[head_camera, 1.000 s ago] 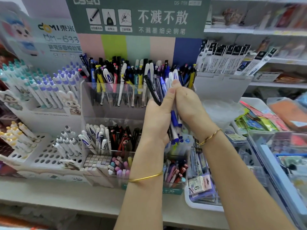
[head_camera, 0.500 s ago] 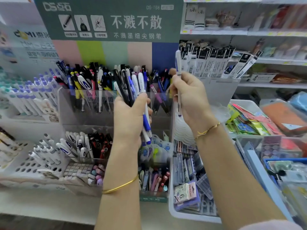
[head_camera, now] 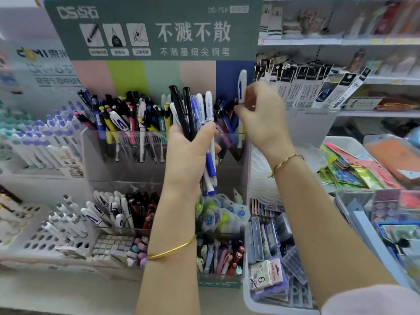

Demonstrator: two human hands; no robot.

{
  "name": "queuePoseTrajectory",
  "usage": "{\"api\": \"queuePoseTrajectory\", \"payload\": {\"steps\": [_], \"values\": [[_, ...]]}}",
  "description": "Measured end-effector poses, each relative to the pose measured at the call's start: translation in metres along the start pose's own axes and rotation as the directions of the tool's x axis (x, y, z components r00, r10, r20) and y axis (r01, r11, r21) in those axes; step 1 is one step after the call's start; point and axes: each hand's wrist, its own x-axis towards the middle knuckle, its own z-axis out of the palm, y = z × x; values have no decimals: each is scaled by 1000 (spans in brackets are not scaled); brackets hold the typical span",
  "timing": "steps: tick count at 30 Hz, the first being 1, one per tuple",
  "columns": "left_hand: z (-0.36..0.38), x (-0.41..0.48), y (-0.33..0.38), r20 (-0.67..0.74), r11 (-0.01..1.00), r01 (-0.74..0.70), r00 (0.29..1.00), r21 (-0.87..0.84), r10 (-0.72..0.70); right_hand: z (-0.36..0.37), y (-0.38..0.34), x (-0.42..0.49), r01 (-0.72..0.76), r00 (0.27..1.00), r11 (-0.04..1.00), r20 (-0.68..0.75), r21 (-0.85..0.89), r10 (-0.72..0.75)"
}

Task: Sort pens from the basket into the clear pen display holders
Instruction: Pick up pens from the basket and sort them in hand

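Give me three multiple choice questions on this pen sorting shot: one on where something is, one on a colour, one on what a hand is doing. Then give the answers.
1. Where is the white pen that the right hand holds?
A. upright at the right end of the upper clear holder, in front of the blue panel
B. flat in the white tray
C. on the floor

2. What colour is the bangle below the left hand?
A. silver
B. gold
C. red

3. What is the left hand doing?
A. hanging empty
B. pressing on the sign
C. gripping a bundle of pens

Answers:
1 A: its top stands against the blue panel.
2 B: it is a thin gold band.
3 C: fingers and thumb wrap round black, white and blue pens.
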Motion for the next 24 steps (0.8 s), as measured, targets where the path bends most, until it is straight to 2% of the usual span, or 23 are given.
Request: {"api": "queuePoseTrajectory", "payload": {"steps": [2,4,9,12,14,17,19,24], "values": [[0,2,-3,4,1000,10,1000,-2,-10,1,5,-4,-50,999,991,0,-120,50],[1,4,-5,0,1000,18,1000,-10,-18,3,7,-9,-88,996,985,-17,-151,87],[2,5,-7,26,1000,22,999,-1,-22,-2,5,-16,-186,980,982,-70,-23,184],[2,4,-9,46,1000,21,999,6,-22,-9,4,-19,-165,983,986,-81,-9,163],[3,3,-10,54,1000,11,998,9,-12,-11,-1,-22,-170,985,980,-22,100,173],[6,1,-10,70,1000,-4,998,22,3,-13,-13,-28,-306,944,892,226,333,239],[7,-1,-10,65,999,-13,998,35,11,-13,-17,-33,-351,916,854,331,385,227],[6,-3,-8,52,998,-50,997,48,48,-13,-18,-33,-287,926,884,342,368,158]]}}
